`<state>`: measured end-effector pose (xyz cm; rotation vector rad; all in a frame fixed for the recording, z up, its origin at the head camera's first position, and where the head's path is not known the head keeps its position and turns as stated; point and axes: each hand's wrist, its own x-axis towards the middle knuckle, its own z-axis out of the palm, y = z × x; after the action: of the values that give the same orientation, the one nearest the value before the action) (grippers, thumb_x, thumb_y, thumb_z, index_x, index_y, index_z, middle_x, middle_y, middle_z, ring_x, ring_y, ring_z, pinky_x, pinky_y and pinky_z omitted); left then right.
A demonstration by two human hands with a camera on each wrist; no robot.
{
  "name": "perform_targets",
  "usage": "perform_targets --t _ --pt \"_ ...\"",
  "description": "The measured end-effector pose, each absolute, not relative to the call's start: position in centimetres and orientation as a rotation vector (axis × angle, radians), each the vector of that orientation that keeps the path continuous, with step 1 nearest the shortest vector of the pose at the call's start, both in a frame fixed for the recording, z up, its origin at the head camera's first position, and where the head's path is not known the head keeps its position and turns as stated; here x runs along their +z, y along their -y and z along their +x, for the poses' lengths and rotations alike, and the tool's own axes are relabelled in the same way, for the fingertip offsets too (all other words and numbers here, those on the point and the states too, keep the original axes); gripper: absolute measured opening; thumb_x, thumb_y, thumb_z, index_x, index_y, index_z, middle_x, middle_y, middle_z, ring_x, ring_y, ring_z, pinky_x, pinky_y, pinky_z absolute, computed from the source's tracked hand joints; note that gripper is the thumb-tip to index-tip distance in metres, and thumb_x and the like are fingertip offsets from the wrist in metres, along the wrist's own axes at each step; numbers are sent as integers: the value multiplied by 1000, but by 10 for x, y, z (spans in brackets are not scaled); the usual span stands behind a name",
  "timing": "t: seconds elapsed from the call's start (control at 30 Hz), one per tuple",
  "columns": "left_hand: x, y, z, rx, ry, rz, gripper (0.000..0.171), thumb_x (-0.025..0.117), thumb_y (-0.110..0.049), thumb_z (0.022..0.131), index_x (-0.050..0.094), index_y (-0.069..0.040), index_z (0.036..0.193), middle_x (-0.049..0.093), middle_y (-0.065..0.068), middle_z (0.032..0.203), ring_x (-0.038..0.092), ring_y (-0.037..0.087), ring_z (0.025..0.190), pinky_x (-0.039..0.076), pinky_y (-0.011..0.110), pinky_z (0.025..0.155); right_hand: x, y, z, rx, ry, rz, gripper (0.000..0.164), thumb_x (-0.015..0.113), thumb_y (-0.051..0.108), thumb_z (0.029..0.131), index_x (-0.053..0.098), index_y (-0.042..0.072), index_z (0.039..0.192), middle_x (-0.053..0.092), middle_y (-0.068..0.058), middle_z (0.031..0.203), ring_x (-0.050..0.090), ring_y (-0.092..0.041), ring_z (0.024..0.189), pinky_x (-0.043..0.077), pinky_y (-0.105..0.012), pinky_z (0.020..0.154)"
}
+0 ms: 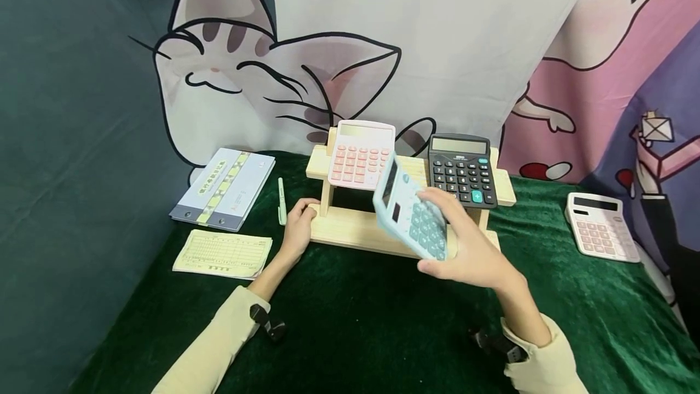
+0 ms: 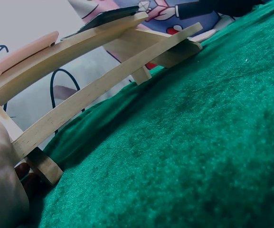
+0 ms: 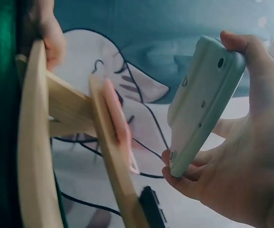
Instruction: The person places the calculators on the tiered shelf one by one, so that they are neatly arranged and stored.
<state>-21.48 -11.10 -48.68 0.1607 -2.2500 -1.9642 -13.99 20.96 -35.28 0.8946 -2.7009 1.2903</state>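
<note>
My right hand grips a light blue calculator by its edges, thumb on one side and fingers on the other. It is tilted in the air in front of a two-level wooden rack. The right wrist view shows the back of this blue calculator. At the rack's left end, my left hand holds the end of the lower board, its fingers curling underneath in the left wrist view. A pink calculator leans on the upper level at the left, and a black calculator leans there at the right.
Left of the rack lie a green pen, a grey-blue binder and a yellowish form pad. A white calculator with pink keys is at the far right. Green cloth covers the table; a printed curtain hangs behind.
</note>
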Motion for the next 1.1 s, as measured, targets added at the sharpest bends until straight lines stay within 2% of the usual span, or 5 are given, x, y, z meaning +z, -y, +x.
perform_targets --t 0.2,0.37,0.63,0.87,1.1 --pt "-488 112 -214 -1959 2248 169 29 46 -10 91 64 -2 113 62 17 118 53 25 100 37 33 87 -370 -187 -138 1175 2795 1043 102 83 43 69 28 34 154 23 -4 161 38 -23 129 41 -49 96" --pt "-488 113 -214 -1919 2274 190 31 46 -11 92 65 -4 114 62 15 119 53 22 97 38 30 84 -397 -167 -148 941 2921 1115 100 78 60 67 31 36 152 26 -7 160 35 -24 134 35 -53 106" --pt "-488 110 -212 -1926 2277 187 32 45 -11 90 64 -3 114 61 16 119 52 24 100 37 32 87 -421 -170 -159 818 3003 914 95 79 61 66 40 31 147 33 -7 155 40 -26 125 36 -50 105" --pt "-488 109 -212 -1920 2283 183 32 45 -11 90 64 -3 115 61 15 119 52 23 100 37 32 86 -432 -165 -160 767 2995 839 95 77 64 67 41 27 147 33 -12 155 37 -31 132 32 -54 111" --pt "-489 111 -214 -1907 2277 170 31 45 -11 90 64 -4 114 61 15 118 51 23 98 37 34 85 -437 -155 -160 703 3021 726 103 68 75 72 35 20 153 22 -22 161 28 -39 143 24 -59 116"
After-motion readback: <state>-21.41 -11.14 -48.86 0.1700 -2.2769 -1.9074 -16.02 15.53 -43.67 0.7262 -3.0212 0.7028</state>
